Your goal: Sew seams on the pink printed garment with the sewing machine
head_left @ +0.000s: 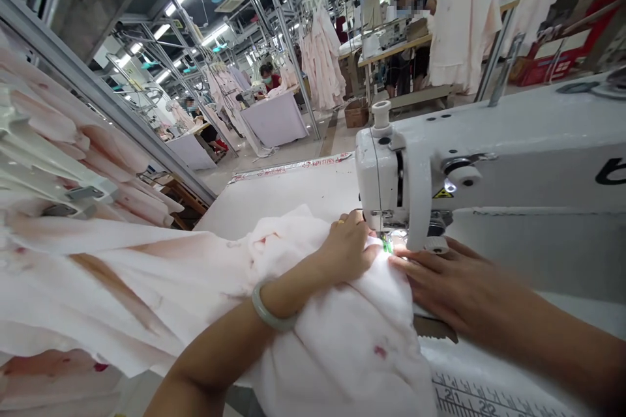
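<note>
A pale pink garment (342, 339) with small reddish marks lies bunched over the bed of a white sewing machine (381, 176). Just left of the needle, my left hand (349, 247) has its fingers curled into the cloth, thumb towards the presser foot. On the other side my right hand (450, 280) lies flat with its fingers stretched out, their tips touching the garment's edge beside the foot. Something green (387, 244) shows at the lit needle area. The fingertips of my left hand are partly hidden behind the machine head.
Pink garments on hangers (83, 189) crowd the left, beside a slanting metal rail (98, 91). A printed ruler (479, 397) runs along the front edge. Behind the table (293, 192), co-workers sit at other machines, near hanging garments (323, 55) and a red crate (552, 62).
</note>
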Motion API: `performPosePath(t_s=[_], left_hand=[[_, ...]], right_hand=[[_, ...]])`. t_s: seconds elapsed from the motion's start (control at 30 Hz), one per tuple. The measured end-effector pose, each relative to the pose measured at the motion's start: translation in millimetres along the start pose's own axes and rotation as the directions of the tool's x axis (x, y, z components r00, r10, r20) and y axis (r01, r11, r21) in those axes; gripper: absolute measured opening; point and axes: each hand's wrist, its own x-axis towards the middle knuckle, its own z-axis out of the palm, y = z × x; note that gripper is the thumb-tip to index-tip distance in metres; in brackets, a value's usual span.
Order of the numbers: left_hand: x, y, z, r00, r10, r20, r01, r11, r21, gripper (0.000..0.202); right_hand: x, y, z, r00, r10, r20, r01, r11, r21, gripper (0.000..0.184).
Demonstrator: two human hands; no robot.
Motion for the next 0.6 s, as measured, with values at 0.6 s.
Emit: performPosePath(t_s=[0.6], left_hand=[[-83.6,-8.6,1.8,0.936,0.268,-0.228,-0.286,0.957,-0.05,0.031]], right_hand=[[-5.9,-72.9,-12.1,0.939,-0.343,0.0,0.342,0.937,0.065,0.035]])
